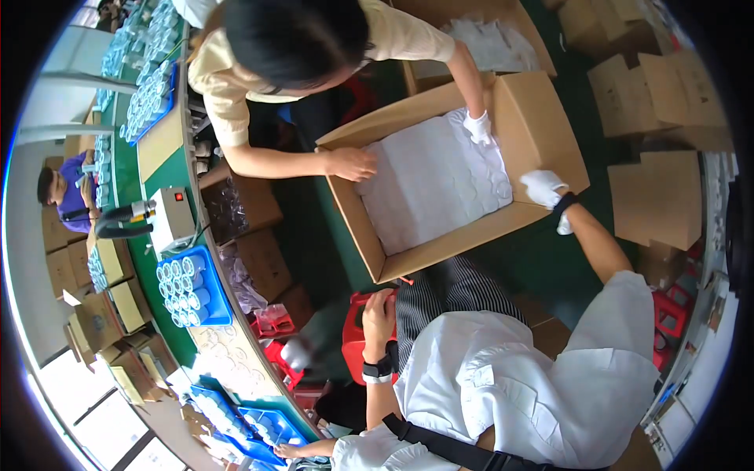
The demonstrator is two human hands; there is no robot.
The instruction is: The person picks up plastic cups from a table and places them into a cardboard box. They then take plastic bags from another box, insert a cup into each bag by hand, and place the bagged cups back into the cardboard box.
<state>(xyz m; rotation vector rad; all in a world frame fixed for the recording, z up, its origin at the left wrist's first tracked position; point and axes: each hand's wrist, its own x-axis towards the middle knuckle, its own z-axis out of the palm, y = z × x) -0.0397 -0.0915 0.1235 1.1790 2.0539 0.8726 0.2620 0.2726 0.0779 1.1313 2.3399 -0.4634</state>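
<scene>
A large open cardboard box (542, 129) sits tilted in front of me, its bottom covered with a white padded sheet (432, 180). My right hand (543, 188), in a white glove with a dark band at the wrist, grips the box's near right corner. My left hand (378, 318), bare and strapped at the wrist, is just below the box's near left corner, apart from it, with its fingers loosely bent and nothing visible in them. Across from me, a co-worker's gloved hand (477, 127) presses on the sheet's far right part, and their bare hand (353, 163) lies at its left edge.
Along the left runs a green workbench with a blue tray (222, 294) of white cylindrical parts and a small grey box device (173, 220). A red stool (355, 334) stands by my left arm. Cardboard boxes (656, 196) are on the right. Another person (72, 188) sits far left.
</scene>
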